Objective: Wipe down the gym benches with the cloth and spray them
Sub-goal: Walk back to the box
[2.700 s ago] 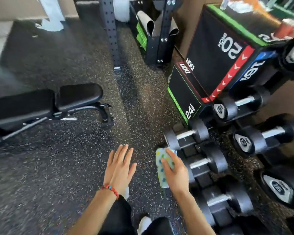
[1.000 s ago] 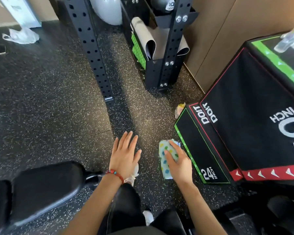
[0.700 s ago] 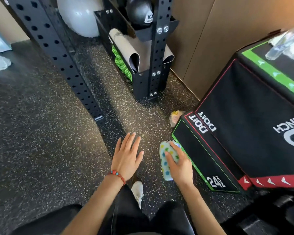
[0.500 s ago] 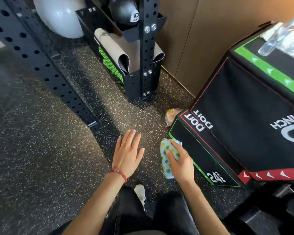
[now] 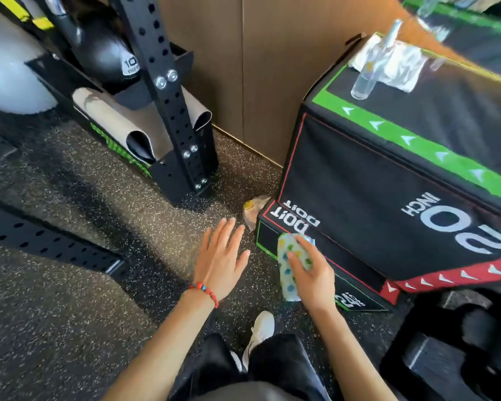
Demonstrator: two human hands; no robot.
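Right hand low centre-right of frame, fingers curled round the spotted cloth; a tail of cloth hangs below the palm. Left hand beside it at centre, fingers straight and slightly spread, palm down, holding nothing; beaded bracelet at the wrist.

Spray bottle, clear, stands upright on top of the tall plyo box, upper right of frame, next to a crumpled white cloth. Its long axis runs near vertical in the picture, nozzle end up. No gym bench anywhere in view.

Key relation: bottle lies up and to the right of both hands, well apart from either, beyond the box's near face. Right hand is on the nearer side but is occupied with the cloth; the free left hand would have to cross over to reach. Judgement: fetching the spray looks like the step in hand, and a grip round the bottle's upright body from the side suits how it stands.

Lower plyo box sits directly behind the right hand's fingers; contact between cloth and box cannot be told. Crumpled wrapper on the speckled floor at that box's far corner. Black rack upright and rolled mat at upper left. White shoe bottom centre
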